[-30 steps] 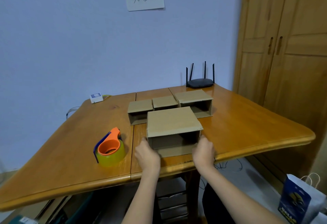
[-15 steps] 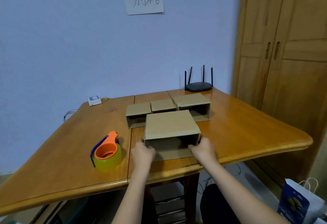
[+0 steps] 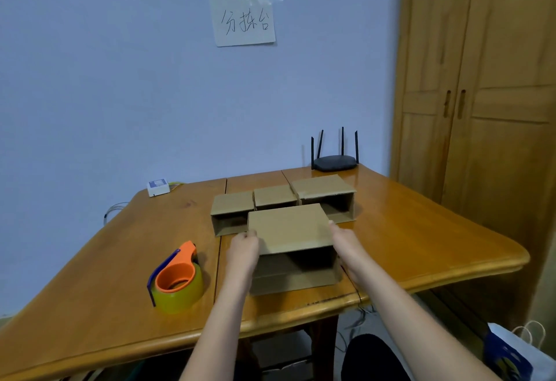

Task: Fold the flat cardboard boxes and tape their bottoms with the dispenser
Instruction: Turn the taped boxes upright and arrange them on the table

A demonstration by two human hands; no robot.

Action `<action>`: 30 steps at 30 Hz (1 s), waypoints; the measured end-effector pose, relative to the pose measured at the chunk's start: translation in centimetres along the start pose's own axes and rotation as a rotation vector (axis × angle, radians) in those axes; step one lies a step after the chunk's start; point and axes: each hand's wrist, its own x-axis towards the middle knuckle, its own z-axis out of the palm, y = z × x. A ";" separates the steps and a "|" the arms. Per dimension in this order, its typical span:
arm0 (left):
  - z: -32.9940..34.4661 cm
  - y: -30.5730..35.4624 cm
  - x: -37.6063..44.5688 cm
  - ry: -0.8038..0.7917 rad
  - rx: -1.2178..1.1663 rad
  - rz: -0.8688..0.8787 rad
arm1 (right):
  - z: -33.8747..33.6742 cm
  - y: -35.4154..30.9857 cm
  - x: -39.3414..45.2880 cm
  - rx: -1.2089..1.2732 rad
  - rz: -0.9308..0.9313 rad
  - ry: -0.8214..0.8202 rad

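Both of my bare forearms reach forward from the lower edge of the head view, converging slightly toward the centre. My left hand [image 3: 244, 249] lies with its back toward the camera, fingers curled at the left side of the open brown cardboard box [image 3: 290, 230], the thumb tip at the box's upper left edge. My right hand [image 3: 346, 240] is extended along the box's right side, fingers fairly straight and pressed flat against the wall, one fingertip showing above the top edge. Both wrists are nearly straight, in line with the forearms. Neither sleeve is visible; the arms are bare to the frame edge.
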 end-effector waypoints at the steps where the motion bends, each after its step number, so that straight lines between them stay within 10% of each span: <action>1: 0.5 0.0 -0.2 -0.006 0.041 0.024 | -0.2 -0.1 0.1 -0.003 -0.008 0.021; 12: 10.7 8.5 -2.6 -0.156 0.117 0.311 | -11.9 -6.1 0.1 0.013 -0.296 0.385; 21: 24.8 12.0 3.2 -0.263 0.117 0.416 | -21.0 -10.7 8.3 0.051 -0.214 0.667; 30: 31.4 11.1 8.9 -0.125 0.631 0.450 | -24.2 -9.0 18.1 0.024 -0.077 0.682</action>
